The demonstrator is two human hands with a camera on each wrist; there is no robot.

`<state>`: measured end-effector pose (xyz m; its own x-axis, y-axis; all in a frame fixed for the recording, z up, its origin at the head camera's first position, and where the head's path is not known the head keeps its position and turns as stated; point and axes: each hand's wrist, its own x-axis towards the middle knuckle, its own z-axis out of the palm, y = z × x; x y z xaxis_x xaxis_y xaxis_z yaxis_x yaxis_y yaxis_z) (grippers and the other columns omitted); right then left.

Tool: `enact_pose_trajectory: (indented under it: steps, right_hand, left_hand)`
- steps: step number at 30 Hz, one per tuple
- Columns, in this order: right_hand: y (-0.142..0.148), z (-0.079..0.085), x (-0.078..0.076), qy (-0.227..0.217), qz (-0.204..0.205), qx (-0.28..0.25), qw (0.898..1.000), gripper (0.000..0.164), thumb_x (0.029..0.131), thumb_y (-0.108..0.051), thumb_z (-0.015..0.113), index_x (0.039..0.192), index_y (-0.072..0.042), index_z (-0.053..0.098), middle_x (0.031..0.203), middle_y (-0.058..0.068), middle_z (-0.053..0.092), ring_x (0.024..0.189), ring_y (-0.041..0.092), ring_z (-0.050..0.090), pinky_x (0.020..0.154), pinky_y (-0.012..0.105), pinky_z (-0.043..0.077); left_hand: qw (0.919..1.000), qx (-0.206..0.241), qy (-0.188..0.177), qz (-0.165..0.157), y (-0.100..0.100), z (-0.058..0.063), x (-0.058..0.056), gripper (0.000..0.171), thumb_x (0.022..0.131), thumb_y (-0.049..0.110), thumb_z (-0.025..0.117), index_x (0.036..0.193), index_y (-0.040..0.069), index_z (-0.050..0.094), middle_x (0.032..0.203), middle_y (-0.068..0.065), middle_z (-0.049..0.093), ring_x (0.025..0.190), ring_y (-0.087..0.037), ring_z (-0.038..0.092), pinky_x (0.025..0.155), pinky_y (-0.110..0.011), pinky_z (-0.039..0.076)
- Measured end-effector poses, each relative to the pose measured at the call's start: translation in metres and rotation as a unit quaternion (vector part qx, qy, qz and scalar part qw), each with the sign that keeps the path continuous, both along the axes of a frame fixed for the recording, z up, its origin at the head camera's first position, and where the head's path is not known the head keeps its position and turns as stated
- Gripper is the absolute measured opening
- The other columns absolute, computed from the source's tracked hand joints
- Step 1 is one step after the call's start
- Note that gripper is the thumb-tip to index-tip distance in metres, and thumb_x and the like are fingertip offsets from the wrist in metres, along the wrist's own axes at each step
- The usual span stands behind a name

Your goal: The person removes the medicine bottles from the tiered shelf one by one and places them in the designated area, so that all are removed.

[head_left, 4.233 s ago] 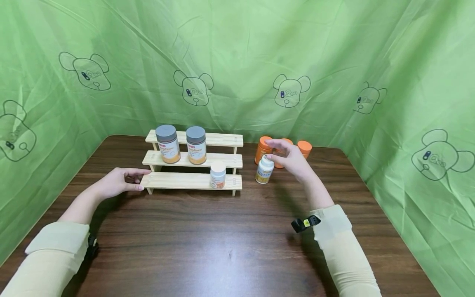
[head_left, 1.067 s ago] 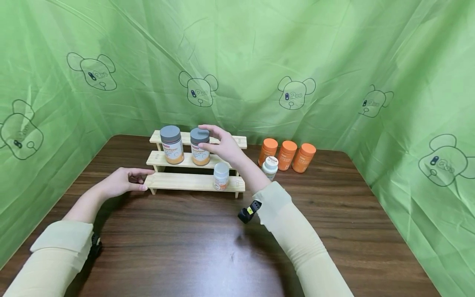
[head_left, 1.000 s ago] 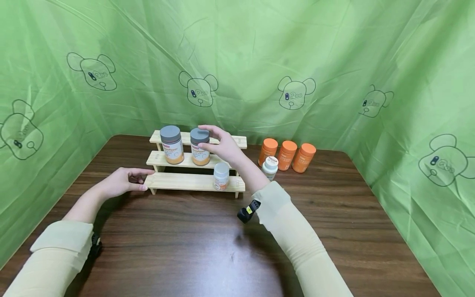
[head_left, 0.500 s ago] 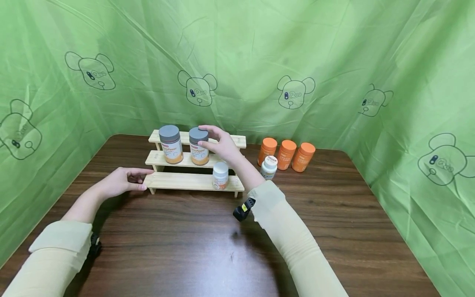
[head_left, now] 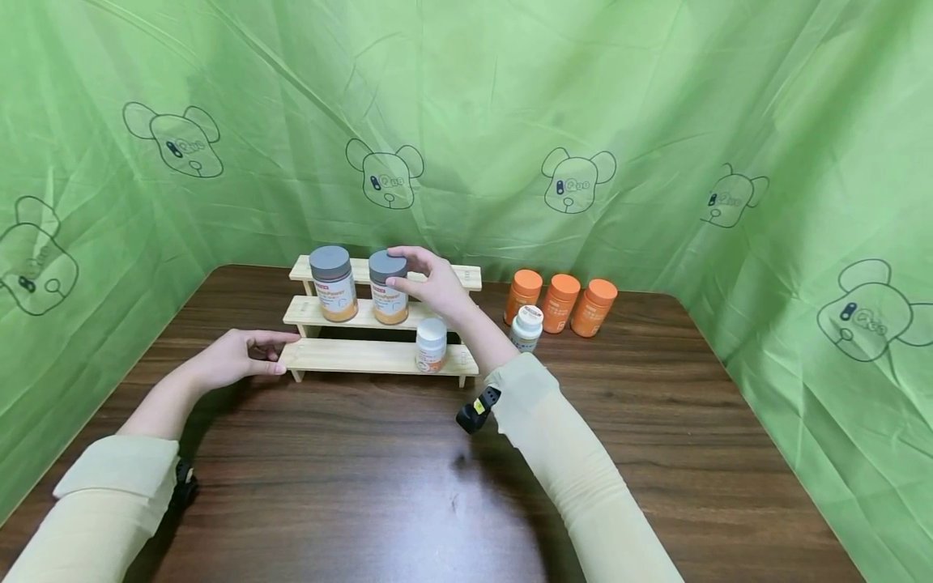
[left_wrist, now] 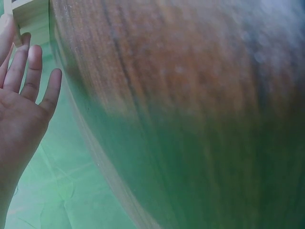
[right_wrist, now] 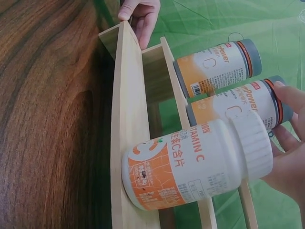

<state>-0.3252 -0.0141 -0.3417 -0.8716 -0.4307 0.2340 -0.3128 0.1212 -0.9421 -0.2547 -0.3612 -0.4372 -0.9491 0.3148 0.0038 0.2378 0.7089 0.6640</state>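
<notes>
A three-tier wooden display stand (head_left: 372,356) stands on the table. My left hand (head_left: 229,356) pinches the left end of its lowest tier, thumb in front and fingers behind; the left wrist view shows only part of this hand (left_wrist: 21,109). Two grey-lidded supplement bottles stand upright on the middle tier. My right hand (head_left: 437,287) grips the right-hand bottle (head_left: 389,301) by its lid, thumb and fingers on opposite sides. Left of it is the other grey-lidded bottle (head_left: 334,291). A white vitamin C bottle (right_wrist: 186,164) stands toward the right end of the lowest tier.
Right of the stand, three orange bottles (head_left: 560,304) stand in a row at the table's back. Before them is a small white-capped bottle (head_left: 526,326), partly behind my right forearm. Green cloth (head_left: 481,97) walls off the back and sides of the brown table (head_left: 350,470).
My right hand has left the small white-capped bottle and moved left to the right-hand grey-lidded bottle. Over the last second it stays there almost still. The left hand keeps its hold on the stand.
</notes>
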Motion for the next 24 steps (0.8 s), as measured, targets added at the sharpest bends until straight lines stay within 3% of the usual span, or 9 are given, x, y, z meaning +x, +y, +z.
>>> enact_pose_trajectory:
  steps: [10,24]
  right_hand:
    - [0.007,0.005,0.002,0.022,-0.016,0.017,0.999,0.044,0.082,-0.021,0.075,0.123,-0.022,0.061,0.119,-0.004,0.062,0.113,0.012,0.054,0.098,0.036,0.04]
    - [0.026,0.024,0.003,0.032,-0.021,0.022,0.999,0.046,0.082,-0.023,0.074,0.125,-0.022,0.06,0.118,-0.002,0.062,0.11,0.013,0.054,0.094,0.035,0.042]
  left_hand:
    - [1.0,0.004,0.003,-0.007,0.001,0.002,0.002,0.057,0.078,0.026,0.077,0.129,0.01,0.058,0.086,-0.002,0.065,0.079,-0.008,0.056,0.069,-0.023,0.043]
    - [1.0,0.001,-0.001,-0.005,0.004,0.008,0.005,0.058,0.078,0.028,0.077,0.129,0.01,0.058,0.086,-0.002,0.064,0.08,-0.008,0.055,0.07,-0.023,0.042]
